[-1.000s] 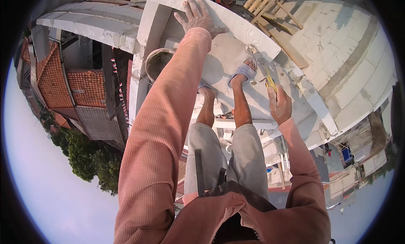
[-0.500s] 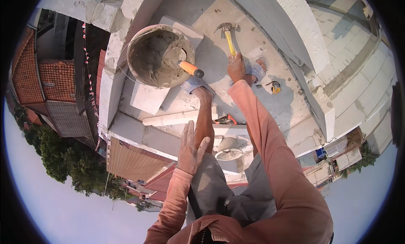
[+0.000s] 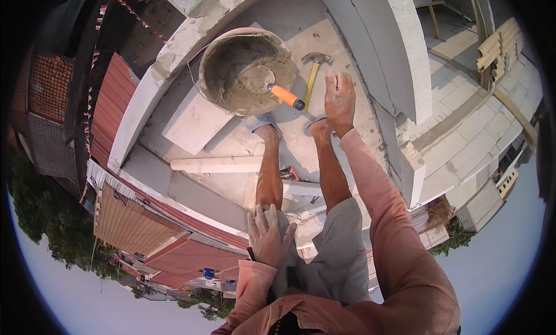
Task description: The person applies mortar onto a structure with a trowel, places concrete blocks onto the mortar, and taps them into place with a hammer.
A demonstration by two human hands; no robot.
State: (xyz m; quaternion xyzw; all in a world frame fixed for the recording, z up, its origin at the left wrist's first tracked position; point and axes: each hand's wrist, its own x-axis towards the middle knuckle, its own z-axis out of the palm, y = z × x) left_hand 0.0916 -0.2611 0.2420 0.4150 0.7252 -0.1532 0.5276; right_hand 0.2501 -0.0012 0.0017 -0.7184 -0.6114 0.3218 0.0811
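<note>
One bucket (image 3: 243,31): grey mortar (image 3: 243,80), orange-handled trowel (image 3: 285,95) inside; right hand (image 3: 340,101) near hammer (image 3: 311,83).

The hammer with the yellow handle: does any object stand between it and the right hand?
Nothing visible stands between the right hand and the hammer; only floor shows in the gap. The orange-handled tool, resting in the bucket, is on the hammer's left.
</note>
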